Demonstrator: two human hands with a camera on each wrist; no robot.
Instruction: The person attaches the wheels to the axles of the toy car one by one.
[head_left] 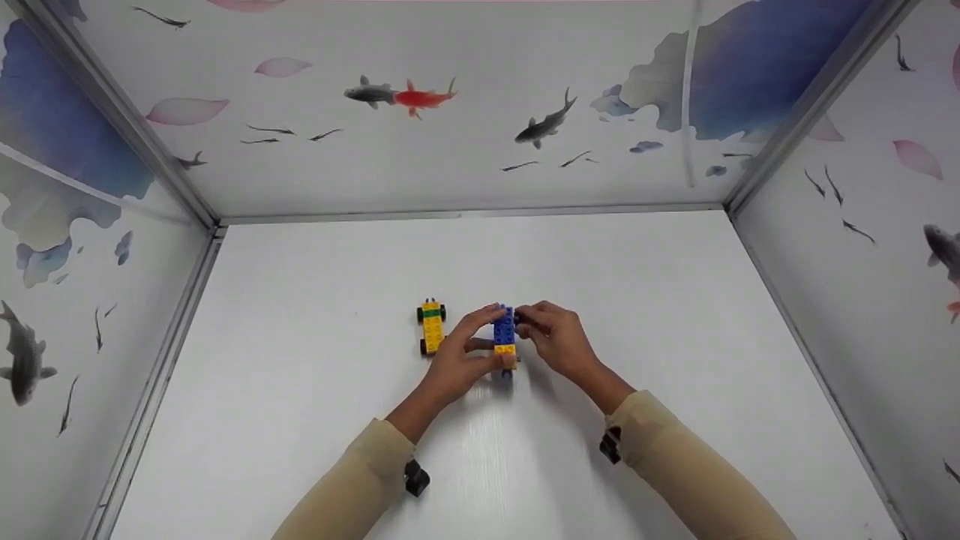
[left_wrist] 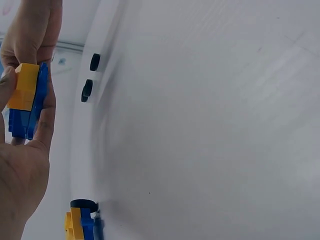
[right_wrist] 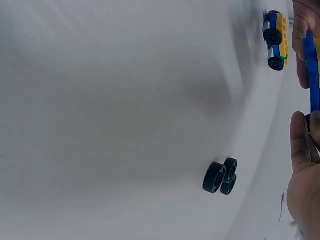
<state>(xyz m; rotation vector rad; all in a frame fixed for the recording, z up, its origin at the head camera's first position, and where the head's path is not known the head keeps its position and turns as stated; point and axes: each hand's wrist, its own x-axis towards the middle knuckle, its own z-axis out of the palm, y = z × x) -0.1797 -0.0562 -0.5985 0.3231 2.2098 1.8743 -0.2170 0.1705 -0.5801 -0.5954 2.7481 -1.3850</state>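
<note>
Your left hand (head_left: 457, 361) grips the blue-and-yellow plastic brick car (head_left: 504, 331); your right hand (head_left: 559, 337) pinches a round black wheel (right_wrist: 308, 122), best pressed squarely.

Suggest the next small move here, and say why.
Probably press the dark piece, likely a wheel, with the right hand into the side of the body. The left hand grips the body, the piece sits against or beside it, and a wheeled car stands nearby. Whether it is seated, I can't tell.
</note>
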